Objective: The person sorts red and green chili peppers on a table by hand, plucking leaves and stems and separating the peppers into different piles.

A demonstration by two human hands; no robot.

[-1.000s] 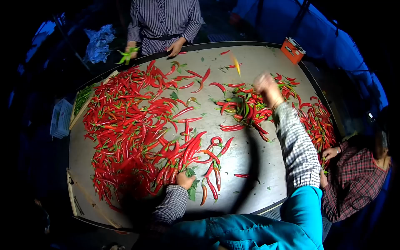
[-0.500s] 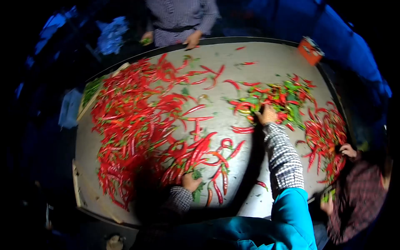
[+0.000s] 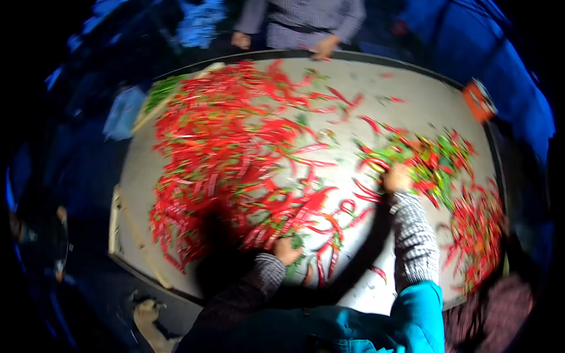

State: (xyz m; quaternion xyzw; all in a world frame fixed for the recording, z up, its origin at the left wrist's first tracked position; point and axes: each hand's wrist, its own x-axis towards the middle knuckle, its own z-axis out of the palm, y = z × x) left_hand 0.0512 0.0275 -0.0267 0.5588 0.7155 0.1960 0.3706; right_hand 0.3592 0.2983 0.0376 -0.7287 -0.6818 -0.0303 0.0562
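Note:
My left hand (image 3: 288, 251) rests low at the near edge of a big heap of red chili peppers (image 3: 218, 141). Its fingers curl among pepper stems and a green leaf (image 3: 298, 240); what they grip is hidden. Reaching forward, my right hand (image 3: 398, 176) is at the left side of a smaller pile of red and green chili peppers (image 3: 432, 162) mixed with leaves. Motion blurs its fingers, and no held thing shows clearly. Loose red peppers (image 3: 329, 247) lie between my two hands.
A dark-rimmed table (image 3: 376, 282) holds everything. At the right are more red chilies (image 3: 477, 229) and a co-worker's checked sleeve (image 3: 494, 306). An orange box (image 3: 478, 101) sits at the far right corner. Another person (image 3: 306, 26) stands across, a hand at the rim. Green peppers (image 3: 162, 93) lie far left.
The view has swung, so the table appears farther right. My right hand has shifted slightly left relative to the mixed pile. My left hand stays by the same leaf. The right co-worker's hands are no longer clearly visible.

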